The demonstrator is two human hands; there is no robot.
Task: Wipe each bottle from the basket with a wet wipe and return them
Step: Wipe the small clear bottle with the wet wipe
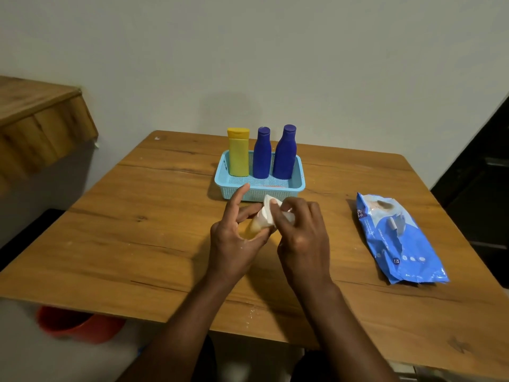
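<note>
A person's left hand [234,241] is gripping a small amber bottle [254,226], forefinger raised, while the right hand [303,232] is pinching a white wet wipe [271,212] over its top. Just beyond both hands, a blue basket [260,193] is holding three upright bottles.

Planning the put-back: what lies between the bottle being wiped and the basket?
Head view: nothing but bare table between the held bottle and the basket.

The basket [259,193] is pale blue with a fine perforated mesh, holding one yellow bottle [238,155] and two deep blue bottles [262,157] [285,155]. The bottle in hand [254,226] looks amber-yellow, though blurred, under a white wipe [268,213]. The pack [399,238] is blue with white print, the table [137,216] brown woodgrain and the bucket [80,323] below red-orange.
</note>
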